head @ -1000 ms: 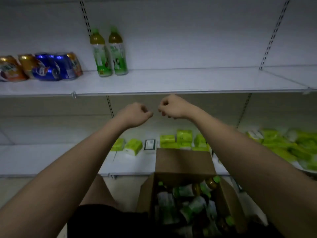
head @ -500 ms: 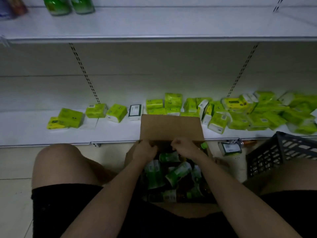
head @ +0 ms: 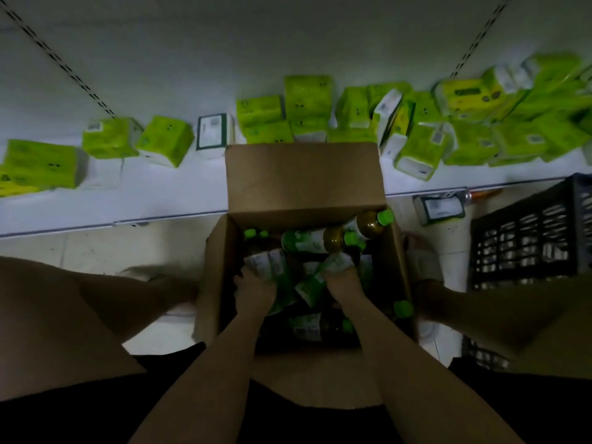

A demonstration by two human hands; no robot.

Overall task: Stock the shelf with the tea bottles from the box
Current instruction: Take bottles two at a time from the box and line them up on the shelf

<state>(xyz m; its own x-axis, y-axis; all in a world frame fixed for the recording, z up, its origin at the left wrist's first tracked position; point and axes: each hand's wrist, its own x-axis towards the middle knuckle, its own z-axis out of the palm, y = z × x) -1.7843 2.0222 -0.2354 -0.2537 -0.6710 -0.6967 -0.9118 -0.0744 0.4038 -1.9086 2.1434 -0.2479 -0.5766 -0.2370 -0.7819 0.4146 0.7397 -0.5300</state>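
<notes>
An open cardboard box [head: 304, 181] stands on the floor between my knees, its far flap raised. Inside lie several tea bottles with green caps and green-and-white labels; one bottle [head: 315, 241] lies across the top. My left hand [head: 254, 288] is down in the box with its fingers closed around a tea bottle [head: 267, 265] on the left side. My right hand [head: 344, 283] is also inside, gripping another tea bottle [head: 336, 262] near the middle. The upper shelf with the placed bottles is out of view.
The low white shelf [head: 160, 200] behind the box carries several green tissue packs [head: 110, 137]. A black plastic crate [head: 531, 235] stands on the floor at the right. My bare knees flank the box on both sides.
The view dropped from the upper shelf to the box. Both hands came down from shelf height, reached into the box and closed on bottles.
</notes>
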